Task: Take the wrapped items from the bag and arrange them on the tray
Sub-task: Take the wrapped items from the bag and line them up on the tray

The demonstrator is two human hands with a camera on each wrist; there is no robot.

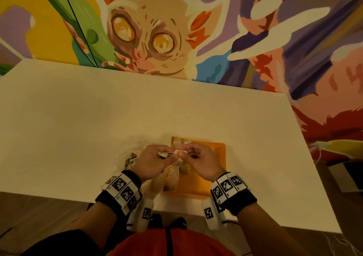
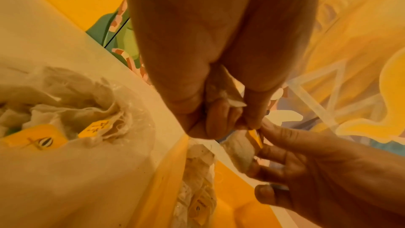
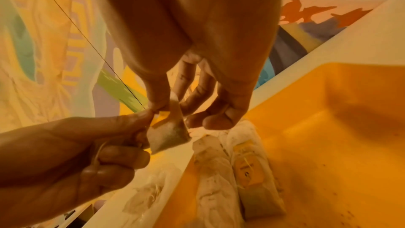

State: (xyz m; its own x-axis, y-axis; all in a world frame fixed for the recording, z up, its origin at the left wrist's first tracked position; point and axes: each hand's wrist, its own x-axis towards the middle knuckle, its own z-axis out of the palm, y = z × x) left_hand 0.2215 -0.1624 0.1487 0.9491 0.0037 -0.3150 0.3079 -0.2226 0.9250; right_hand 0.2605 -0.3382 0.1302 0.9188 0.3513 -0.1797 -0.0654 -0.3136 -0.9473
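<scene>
White table (image 1: 98, 108) before painted mural wall (image 1: 196, 19), orange tray (image 1: 216, 169), left hand (image 1: 151, 161) and right hand (image 1: 200, 161) both pinching one teabag (image 3: 168, 134)

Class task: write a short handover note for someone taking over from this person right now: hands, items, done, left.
Left hand and right hand: both pinch one wrapped tea bag, held above the orange tray's left edge.
Plastic bag: on the table left of the tray, more wrapped items inside.
Done: a few tea bags lie along the tray's left side.
Left: set this one down, then empty the bag.
</scene>
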